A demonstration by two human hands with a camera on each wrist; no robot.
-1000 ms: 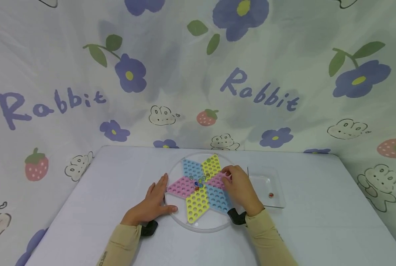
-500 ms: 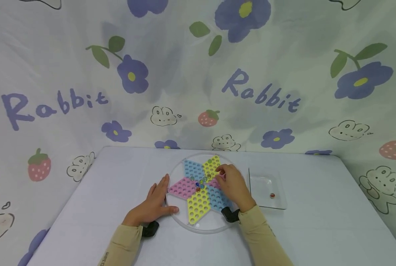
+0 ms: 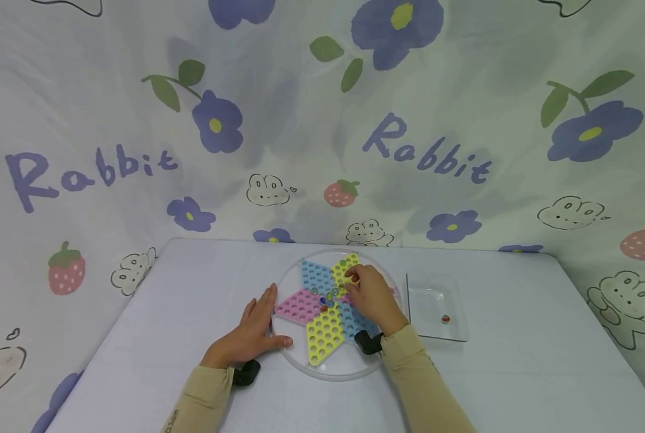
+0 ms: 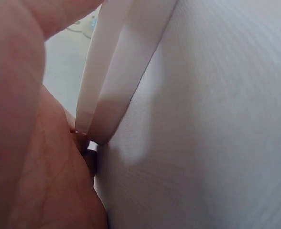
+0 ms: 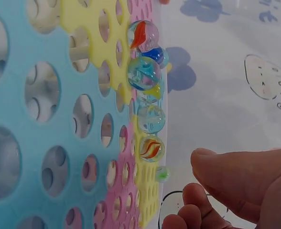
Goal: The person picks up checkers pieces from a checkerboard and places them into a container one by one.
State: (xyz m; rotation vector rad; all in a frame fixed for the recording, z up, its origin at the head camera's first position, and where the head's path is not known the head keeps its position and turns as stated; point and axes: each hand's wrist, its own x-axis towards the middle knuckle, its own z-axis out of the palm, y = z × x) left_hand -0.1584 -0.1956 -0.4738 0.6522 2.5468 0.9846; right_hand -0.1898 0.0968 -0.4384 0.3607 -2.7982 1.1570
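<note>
A round star-patterned Chinese checkers board [image 3: 324, 334] lies on the table, with pink, yellow and blue perforated points. Several glass marbles [image 5: 151, 119] sit in holes around its middle; a green one [image 3: 343, 263] stands on the far yellow point. My left hand [image 3: 246, 334] rests against the board's left rim, fingers straight and thumb over the near edge. Over the right side of the board hovers my right hand [image 3: 373, 297], fingertips near the orange-swirled marble [image 5: 152, 149]. In the right wrist view its thumb and fingers are bent but apart, with nothing visible between them.
Right of the board stands a clear square tray [image 3: 436, 334] with an orange-red marble [image 3: 445, 319] in it. The white table [image 3: 517, 337] ends at a patterned cloth backdrop [image 3: 311, 150].
My right hand has moved left across the board, from the right pink point toward the central marbles. The left hand stays at the rim, and the marbles look unmoved.
</note>
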